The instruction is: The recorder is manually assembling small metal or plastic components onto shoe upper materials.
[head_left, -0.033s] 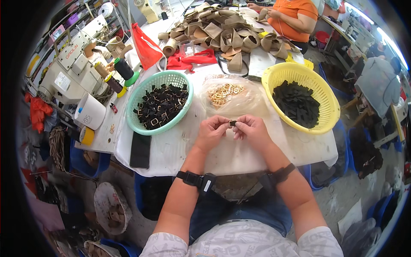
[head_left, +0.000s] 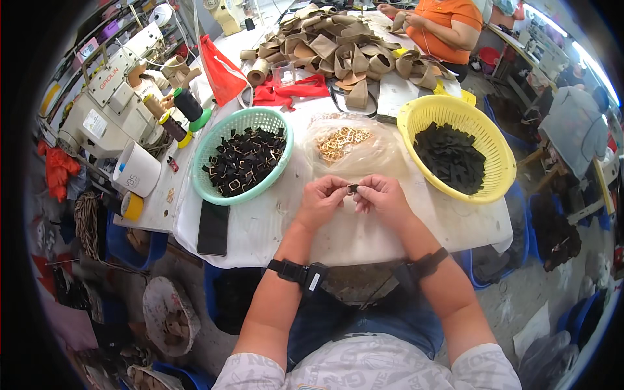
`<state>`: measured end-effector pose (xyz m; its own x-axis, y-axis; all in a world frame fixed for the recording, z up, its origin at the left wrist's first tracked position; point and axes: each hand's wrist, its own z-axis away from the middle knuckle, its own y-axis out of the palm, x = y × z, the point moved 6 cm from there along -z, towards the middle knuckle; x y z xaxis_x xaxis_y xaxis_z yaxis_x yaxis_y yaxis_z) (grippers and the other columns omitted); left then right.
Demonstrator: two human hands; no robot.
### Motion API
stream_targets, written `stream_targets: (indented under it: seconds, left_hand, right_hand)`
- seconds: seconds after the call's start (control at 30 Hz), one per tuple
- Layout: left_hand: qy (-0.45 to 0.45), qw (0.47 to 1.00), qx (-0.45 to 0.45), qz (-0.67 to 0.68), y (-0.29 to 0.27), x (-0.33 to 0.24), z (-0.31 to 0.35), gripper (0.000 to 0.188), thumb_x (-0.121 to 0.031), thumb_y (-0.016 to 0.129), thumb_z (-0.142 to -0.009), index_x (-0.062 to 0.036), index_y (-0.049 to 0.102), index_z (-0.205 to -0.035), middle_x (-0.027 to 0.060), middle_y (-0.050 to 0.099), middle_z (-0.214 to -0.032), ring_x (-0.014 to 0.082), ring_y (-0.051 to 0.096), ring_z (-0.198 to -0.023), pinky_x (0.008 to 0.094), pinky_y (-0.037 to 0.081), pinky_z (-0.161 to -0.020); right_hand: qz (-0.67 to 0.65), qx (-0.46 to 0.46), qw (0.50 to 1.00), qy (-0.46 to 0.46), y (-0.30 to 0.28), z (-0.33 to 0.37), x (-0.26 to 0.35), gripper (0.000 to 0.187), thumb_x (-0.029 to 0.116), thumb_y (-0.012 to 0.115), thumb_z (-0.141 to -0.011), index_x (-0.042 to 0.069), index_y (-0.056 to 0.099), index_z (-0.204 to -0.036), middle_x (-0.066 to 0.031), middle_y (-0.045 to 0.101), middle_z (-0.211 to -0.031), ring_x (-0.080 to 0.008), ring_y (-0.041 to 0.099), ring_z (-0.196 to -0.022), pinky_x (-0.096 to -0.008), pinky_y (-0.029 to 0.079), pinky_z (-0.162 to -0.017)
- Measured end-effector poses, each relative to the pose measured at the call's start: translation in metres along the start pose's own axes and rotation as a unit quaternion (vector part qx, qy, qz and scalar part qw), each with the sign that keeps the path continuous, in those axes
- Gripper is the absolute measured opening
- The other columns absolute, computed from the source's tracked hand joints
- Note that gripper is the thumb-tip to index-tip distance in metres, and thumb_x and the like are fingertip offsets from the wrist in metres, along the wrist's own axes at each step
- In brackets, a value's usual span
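Observation:
My left hand and my right hand meet over the near middle of the table. Both pinch a small black fabric strip between thumb and fingers. Whether a metal ring sits in that strip is too small to tell. Just beyond my hands lies a clear plastic bag with gold-coloured metal rings in it. To the left stands a mint-green basket of black strips fitted with gold rings. On the right, a yellow basket holds plain black strips.
A phone lies by the green basket. Sewing machine, thread cones and white cup stand left. Brown pieces are heaped at the back, near red cloth. A person in orange works at far right.

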<state>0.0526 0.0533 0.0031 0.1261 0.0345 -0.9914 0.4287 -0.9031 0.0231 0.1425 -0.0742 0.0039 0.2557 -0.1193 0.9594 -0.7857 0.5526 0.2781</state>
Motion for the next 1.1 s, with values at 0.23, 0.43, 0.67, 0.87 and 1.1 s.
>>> stream_targets:
  seconds: [0.23,0.43,0.67,0.87,1.1]
  left_hand:
    - [0.064,0.997,0.029,0.028,-0.005,0.001,-0.003,0.007,-0.003,0.063,-0.087,0.0012,0.065,-0.092,0.0025,0.065,-0.086,0.0062,0.058,-0.074,0.0206,0.048,-0.062]
    - [0.010,0.998,0.052,0.028,0.005,-0.011,0.000,0.010,-0.005,0.063,-0.088,0.0011,0.065,-0.096,0.0019,0.065,-0.086,0.0058,0.057,-0.072,0.0210,0.048,-0.063]
    - [-0.008,0.998,0.066,-0.023,0.000,0.003,-0.001,0.010,-0.006,0.060,-0.092,0.0007,0.062,-0.099,-0.0001,0.062,-0.085,0.0059,0.055,-0.072,0.0202,0.046,-0.065]
    - [-0.009,0.997,0.068,-0.029,0.002,0.001,-0.001,0.008,-0.004,0.057,-0.093,-0.0010,0.058,-0.100,-0.0009,0.059,-0.087,0.0064,0.055,-0.073,0.0199,0.046,-0.066]
    - [0.008,0.997,0.061,-0.044,0.004,0.002,-0.001,0.009,0.001,0.054,-0.092,-0.0018,0.057,-0.100,-0.0012,0.057,-0.086,0.0071,0.054,-0.074,0.0205,0.046,-0.066]
  right_hand:
    - [-0.020,0.042,0.999,0.007,0.002,-0.003,-0.007,0.010,0.009,0.057,-0.093,0.000,0.061,-0.095,-0.0057,0.066,-0.078,-0.0126,0.066,-0.061,-0.0206,0.047,-0.051]
    - [-0.013,0.037,0.999,0.014,-0.001,-0.003,-0.005,0.010,0.009,0.057,-0.093,0.000,0.061,-0.095,-0.0057,0.066,-0.078,-0.0126,0.066,-0.061,-0.0204,0.047,-0.051]
    - [0.009,0.007,1.000,0.014,0.002,-0.002,-0.002,0.009,0.008,0.059,-0.091,0.000,0.061,-0.093,-0.0057,0.066,-0.077,-0.0123,0.065,-0.060,-0.0209,0.047,-0.049]
    - [0.105,-0.041,0.993,-0.046,0.007,-0.001,0.001,0.004,0.004,0.059,-0.089,0.000,0.058,-0.089,-0.0051,0.062,-0.076,-0.0110,0.061,-0.058,-0.0232,0.047,-0.047]
    - [0.184,-0.070,0.974,-0.111,0.006,0.000,0.000,0.004,0.001,0.059,-0.087,-0.002,0.058,-0.088,-0.0062,0.061,-0.077,-0.0102,0.058,-0.057,-0.0255,0.047,-0.048]
